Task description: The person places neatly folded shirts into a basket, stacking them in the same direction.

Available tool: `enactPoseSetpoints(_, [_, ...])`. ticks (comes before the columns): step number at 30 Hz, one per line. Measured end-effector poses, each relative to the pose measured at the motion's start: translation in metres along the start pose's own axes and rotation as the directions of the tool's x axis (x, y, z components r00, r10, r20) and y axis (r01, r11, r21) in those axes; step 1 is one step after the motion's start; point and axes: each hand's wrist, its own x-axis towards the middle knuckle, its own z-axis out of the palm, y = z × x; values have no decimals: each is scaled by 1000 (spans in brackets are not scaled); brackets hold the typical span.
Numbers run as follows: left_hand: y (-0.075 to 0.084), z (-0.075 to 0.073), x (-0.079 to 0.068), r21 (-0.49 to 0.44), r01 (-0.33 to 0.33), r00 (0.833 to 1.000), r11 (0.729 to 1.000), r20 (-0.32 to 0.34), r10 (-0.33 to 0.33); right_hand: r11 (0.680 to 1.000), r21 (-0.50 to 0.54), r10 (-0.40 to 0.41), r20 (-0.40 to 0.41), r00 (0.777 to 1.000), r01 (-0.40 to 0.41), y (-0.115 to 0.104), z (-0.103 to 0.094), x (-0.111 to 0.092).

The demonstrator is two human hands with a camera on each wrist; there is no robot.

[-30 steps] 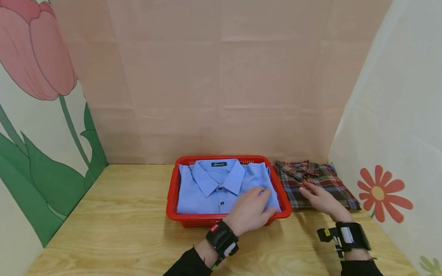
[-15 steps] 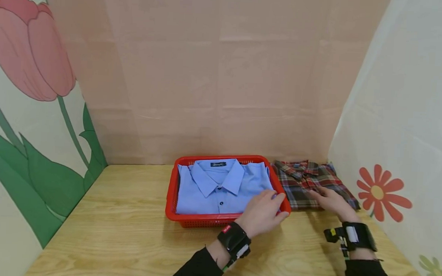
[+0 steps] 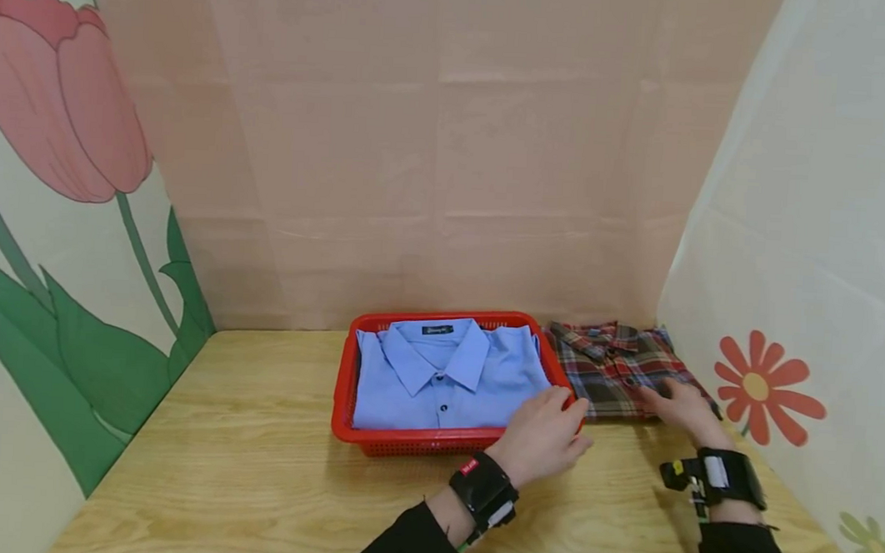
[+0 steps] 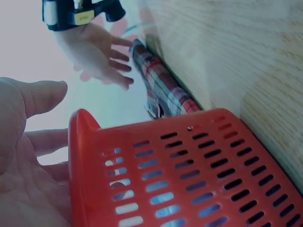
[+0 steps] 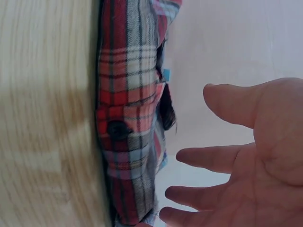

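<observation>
A folded light-blue collared shirt (image 3: 406,396) lies inside a red plastic basket (image 3: 434,445). My left hand (image 3: 542,439) hovers at the basket's front right corner. In the left wrist view its fingers and thumb extend loosely near the slotted basket wall (image 4: 189,158), gripping nothing; contact with the rim cannot be told. Right of the basket lies a folded plaid shirt (image 3: 602,377) in red, green and dark tones. Over its front right part is my right hand (image 3: 685,410). The right wrist view has its fingers spread apart, clear of the buttoned plaid edge (image 5: 127,113).
Both garments are on a light wooden table (image 3: 253,450). A beige sheet (image 3: 434,159) closes off the back. A flower-printed panel (image 3: 812,246) stands close beside the plaid shirt, and a tulip-printed one (image 3: 32,230) is at left.
Both hands have shifted right. The left one has left the blue shirt's front for the basket's right corner; the right one has drifted across the plaid shirt. Basket and shirts stay put.
</observation>
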Motion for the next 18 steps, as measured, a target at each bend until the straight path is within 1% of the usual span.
enactPoseSetpoints(3, [4, 1, 2, 5, -9, 1000, 1000, 5, 9, 1000, 8, 21, 10, 1000, -21, 5, 0, 1])
enactPoseSetpoints(8, [11, 5, 6, 9, -6, 1000, 1000, 20, 6, 997, 19, 70, 22, 997, -70, 11, -2, 1])
enactPoseSetpoints(10, [14, 6, 7, 30, -14, 1000, 999, 25, 13, 997, 25, 77, 25, 997, -78, 12, -3, 1])
enactPoseSetpoints(15, [23, 8, 12, 56, -30, 997, 998, 74, 26, 994, 48, 101, 48, 994, -103, 19, -3, 2])
enactPoseSetpoints(18, [27, 11, 14, 49, -32, 995, 998, 98, 27, 992, 55, 114, 24, 993, -115, 24, -4, 2])
